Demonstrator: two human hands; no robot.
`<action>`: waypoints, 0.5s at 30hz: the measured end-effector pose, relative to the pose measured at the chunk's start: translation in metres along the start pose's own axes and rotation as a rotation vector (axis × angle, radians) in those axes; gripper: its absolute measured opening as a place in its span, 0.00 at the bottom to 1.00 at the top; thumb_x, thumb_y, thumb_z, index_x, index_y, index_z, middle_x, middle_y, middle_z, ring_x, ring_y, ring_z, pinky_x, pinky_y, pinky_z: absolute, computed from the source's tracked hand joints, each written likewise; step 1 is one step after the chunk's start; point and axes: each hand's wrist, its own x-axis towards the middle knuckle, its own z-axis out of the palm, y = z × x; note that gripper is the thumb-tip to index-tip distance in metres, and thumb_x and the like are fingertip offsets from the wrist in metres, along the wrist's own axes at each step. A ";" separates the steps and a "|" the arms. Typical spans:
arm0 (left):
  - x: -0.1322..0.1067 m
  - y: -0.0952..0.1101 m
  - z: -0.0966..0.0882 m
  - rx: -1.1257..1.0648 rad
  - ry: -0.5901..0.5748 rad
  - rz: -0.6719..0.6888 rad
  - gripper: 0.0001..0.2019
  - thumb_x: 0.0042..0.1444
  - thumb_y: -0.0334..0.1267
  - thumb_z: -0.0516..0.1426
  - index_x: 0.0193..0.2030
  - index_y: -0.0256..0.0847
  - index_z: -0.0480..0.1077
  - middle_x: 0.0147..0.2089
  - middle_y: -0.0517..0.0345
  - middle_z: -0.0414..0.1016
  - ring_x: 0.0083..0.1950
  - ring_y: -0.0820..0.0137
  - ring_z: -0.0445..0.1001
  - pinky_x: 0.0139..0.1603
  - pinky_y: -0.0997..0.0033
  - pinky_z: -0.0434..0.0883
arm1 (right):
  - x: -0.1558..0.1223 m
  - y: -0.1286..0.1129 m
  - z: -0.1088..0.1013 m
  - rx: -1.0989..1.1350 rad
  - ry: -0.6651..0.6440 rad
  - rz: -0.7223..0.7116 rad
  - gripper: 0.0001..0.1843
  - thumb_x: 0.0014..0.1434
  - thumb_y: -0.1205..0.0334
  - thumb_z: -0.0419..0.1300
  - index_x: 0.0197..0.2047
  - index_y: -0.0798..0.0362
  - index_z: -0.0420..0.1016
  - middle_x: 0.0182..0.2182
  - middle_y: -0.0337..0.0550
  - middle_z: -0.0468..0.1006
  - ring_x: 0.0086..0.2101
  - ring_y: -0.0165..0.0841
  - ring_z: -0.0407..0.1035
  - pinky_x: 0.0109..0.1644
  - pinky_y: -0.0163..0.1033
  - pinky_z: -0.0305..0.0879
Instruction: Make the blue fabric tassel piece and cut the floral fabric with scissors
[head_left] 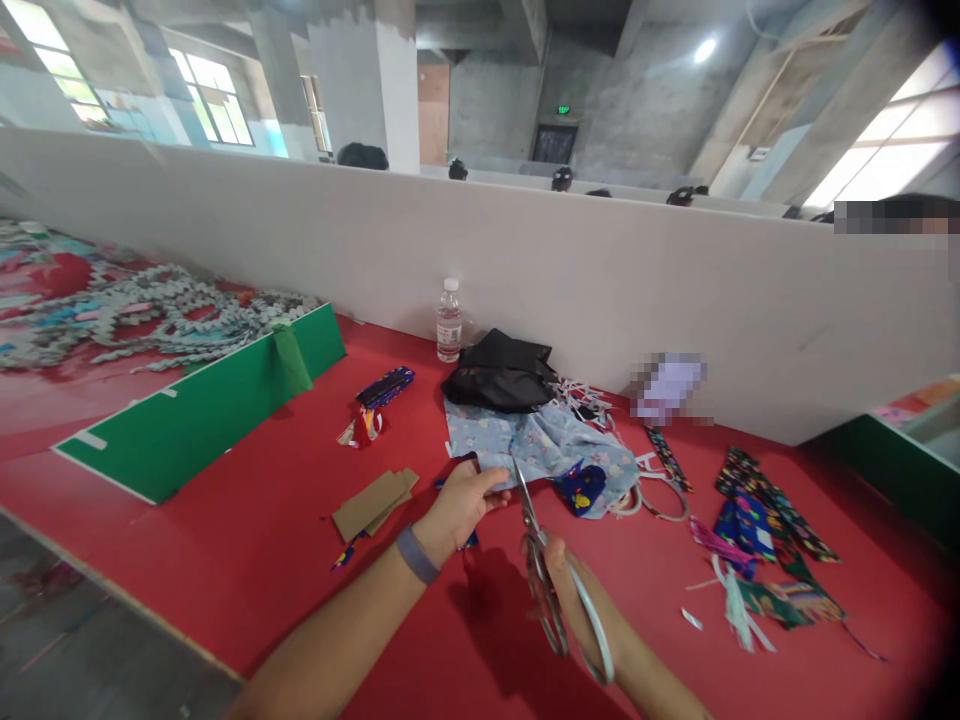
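Observation:
My left hand point(459, 505), with a band on its wrist, is closed around a piece of dark blue fabric point(469, 542). Only small parts of the cloth show past the fingers. My right hand point(566, 575) grips a pair of metal scissors point(529, 520), whose blades point away from me, just right of the left fingertips. Whether the blades touch any cloth I cannot tell. Beyond both hands lies a light blue floral cloth point(536, 440), with a blue patterned fabric piece point(582, 487) on its near edge.
A black bag point(501, 372) and a water bottle point(449, 322) stand by the white partition point(360, 240). Brown cardboard pieces point(373, 503) lie left, patterned fabric strips point(780, 505) right. Green dividers point(217, 410) flank the red table point(300, 600); beyond the left one are piled grey braided strips point(187, 320).

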 end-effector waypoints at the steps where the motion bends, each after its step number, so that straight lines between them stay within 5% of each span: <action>1: 0.000 0.000 0.000 -0.001 -0.004 0.005 0.09 0.39 0.34 0.63 0.30 0.37 0.71 0.29 0.59 0.74 0.28 0.74 0.68 0.31 0.73 0.66 | 0.000 0.001 0.001 0.007 0.003 0.006 0.34 0.53 0.28 0.36 0.36 0.53 0.60 0.23 0.34 0.56 0.23 0.26 0.54 0.30 0.38 0.70; 15: 0.000 -0.005 -0.001 0.000 -0.008 -0.007 0.08 0.41 0.34 0.63 0.30 0.36 0.71 0.28 0.59 0.73 0.25 0.76 0.68 0.32 0.74 0.67 | -0.003 0.011 0.006 0.056 0.078 0.032 0.33 0.53 0.29 0.39 0.32 0.53 0.62 0.23 0.35 0.59 0.24 0.26 0.56 0.28 0.35 0.69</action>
